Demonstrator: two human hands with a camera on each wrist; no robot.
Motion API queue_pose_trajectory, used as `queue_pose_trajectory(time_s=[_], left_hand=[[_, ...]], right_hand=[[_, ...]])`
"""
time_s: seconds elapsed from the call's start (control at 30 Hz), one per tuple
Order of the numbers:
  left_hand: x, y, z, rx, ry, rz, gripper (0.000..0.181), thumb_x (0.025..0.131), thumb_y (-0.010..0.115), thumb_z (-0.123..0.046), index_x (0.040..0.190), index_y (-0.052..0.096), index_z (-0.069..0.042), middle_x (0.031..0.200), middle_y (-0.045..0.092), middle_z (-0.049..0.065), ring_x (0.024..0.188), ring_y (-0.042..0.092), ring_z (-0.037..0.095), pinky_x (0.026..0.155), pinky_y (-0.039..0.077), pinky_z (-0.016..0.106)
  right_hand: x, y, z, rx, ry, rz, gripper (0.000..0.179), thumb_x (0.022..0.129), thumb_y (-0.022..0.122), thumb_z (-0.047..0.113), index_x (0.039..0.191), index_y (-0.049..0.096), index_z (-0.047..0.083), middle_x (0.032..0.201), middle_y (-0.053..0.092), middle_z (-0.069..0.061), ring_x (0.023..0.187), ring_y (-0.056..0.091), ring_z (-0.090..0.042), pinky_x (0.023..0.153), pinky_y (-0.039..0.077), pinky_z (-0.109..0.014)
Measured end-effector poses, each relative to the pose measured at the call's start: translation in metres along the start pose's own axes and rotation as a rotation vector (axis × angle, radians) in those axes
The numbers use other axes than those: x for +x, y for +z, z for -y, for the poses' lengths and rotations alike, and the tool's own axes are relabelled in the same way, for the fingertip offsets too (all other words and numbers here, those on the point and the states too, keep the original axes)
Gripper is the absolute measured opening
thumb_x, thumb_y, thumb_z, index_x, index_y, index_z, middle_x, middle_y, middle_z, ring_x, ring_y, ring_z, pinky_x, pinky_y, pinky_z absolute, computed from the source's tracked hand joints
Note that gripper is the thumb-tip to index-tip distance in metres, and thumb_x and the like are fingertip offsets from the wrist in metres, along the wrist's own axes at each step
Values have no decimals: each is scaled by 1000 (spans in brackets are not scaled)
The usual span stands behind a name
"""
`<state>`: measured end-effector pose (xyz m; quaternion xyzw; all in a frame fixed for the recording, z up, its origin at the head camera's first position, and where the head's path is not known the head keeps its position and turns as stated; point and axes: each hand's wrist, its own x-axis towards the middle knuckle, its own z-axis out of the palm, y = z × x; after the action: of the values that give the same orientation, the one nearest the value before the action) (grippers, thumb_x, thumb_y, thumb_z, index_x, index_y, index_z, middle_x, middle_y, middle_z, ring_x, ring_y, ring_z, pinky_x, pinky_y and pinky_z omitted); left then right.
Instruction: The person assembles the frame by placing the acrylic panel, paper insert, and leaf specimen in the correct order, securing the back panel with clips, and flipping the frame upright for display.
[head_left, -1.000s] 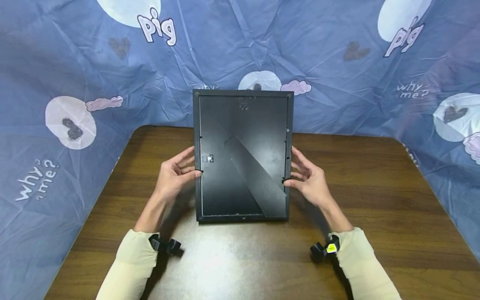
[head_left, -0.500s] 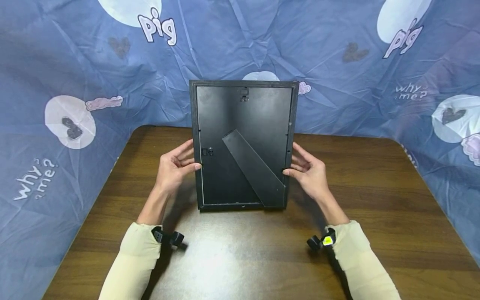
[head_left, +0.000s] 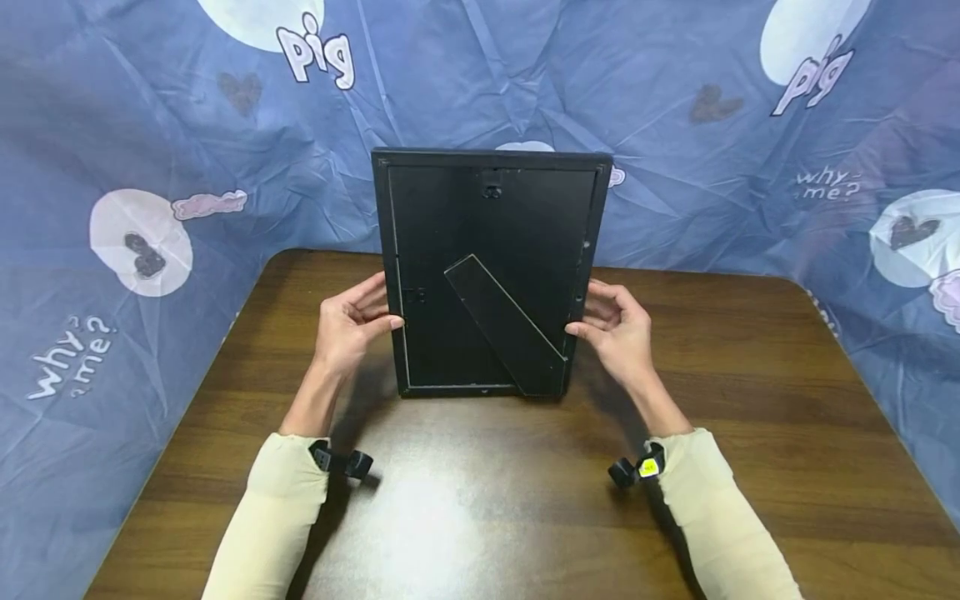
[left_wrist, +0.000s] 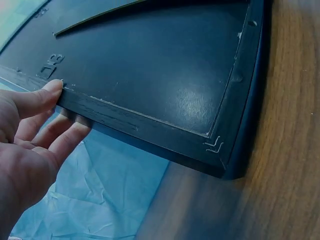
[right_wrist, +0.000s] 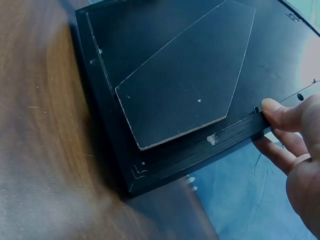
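Observation:
A black picture frame (head_left: pixel 435 217) stands upright with its back towards me, its top edge leaning a little my way. A slanted easel leg (head_left: pixel 506 325) lies against the backing board, and small metal hangers sit near its top and left edges. My left hand (head_left: pixel 348 329) pinches the left side, thumb on the back and fingers behind. My right hand (head_left: pixel 618 329) pinches the right side in the same manner. Both wrist views show the thumbs on the black border, and the lower edge is close to the wood. The front of the picture frame is hidden.
Under the picture frame is a brown wood-grain table (head_left: pixel 750 400) with a bright glare near me. Behind and beside it hangs a blue printed cloth (head_left: pixel 637 83). Small black wrist cameras (head_left: pixel 358 464) are strapped over the pale sleeves (head_left: pixel 270 508).
The picture frame has moved away from me and its top has tilted towards me, both hands going with it. Glare on the backing board has faded, and the easel leg stands out more clearly.

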<state>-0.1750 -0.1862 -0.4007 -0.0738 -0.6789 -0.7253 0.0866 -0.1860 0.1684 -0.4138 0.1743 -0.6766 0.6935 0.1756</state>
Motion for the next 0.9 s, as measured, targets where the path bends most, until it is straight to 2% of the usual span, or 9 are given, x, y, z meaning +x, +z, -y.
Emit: queue_pose_trajectory(time_s=[0.2,0.37,0.53,0.7,0.9], left_hand=[[1,0,1,-23,-3,-15,69,76,63,30,141,43,17,95,71,-30,81,71,-7,75,57,12],[2,0,4,-43,55,-22,67,75,63,31,138,44,20,98,73,-26,83,73,-5,75,57,14],[2,0,5,-21,96,-39,66,74,63,31,137,46,20,98,74,-27,84,72,-6,75,57,13],[5,-2,5,17,84,-6,65,77,62,28,139,44,19,96,72,-29,85,70,-8,78,56,11],[5,-3,2,131,41,19,61,80,65,22,139,48,16,92,68,-31,84,66,-11,81,54,9]], right_hand=[[6,2,-2,-50,-30,-13,55,63,69,-34,114,50,-25,114,67,22,94,70,6,78,58,-16],[8,4,-3,-38,-28,-30,56,62,69,-35,113,47,-25,112,67,22,94,70,6,77,58,-14],[8,6,-4,-39,-33,-29,56,63,69,-35,113,46,-24,109,67,22,93,69,5,77,58,-14],[5,7,-6,-16,-44,-31,55,63,67,-37,112,44,-25,107,67,20,94,68,4,79,58,-16],[3,6,-9,6,-54,-13,54,64,66,-37,112,45,-24,108,68,17,96,69,3,81,59,-18]])
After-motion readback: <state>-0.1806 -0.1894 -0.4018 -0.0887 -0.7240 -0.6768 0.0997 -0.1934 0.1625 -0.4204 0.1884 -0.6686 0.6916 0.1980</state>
